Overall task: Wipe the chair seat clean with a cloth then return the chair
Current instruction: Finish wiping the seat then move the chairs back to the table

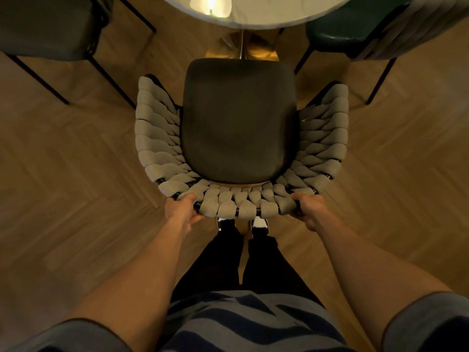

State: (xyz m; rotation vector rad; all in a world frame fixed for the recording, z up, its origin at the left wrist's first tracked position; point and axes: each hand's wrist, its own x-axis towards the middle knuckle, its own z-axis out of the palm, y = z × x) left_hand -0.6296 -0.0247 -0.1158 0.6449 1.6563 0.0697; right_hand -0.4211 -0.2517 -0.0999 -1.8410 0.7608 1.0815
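Striped shirt [243, 323], grey and navy bands; short grey sleeves [429, 323]. Black trousers [264, 265]. Shoes [260, 222] dark with white toe caps.

head camera: sits up high on the person's head | faces: forward and steeply down, almost straight at the floor [76, 161] | near: arms and legs fill the bottom, chair [238, 123] sits close below in the middle | far: table [279, 13] edge at the top | views: just this one, wide and bent at the sides
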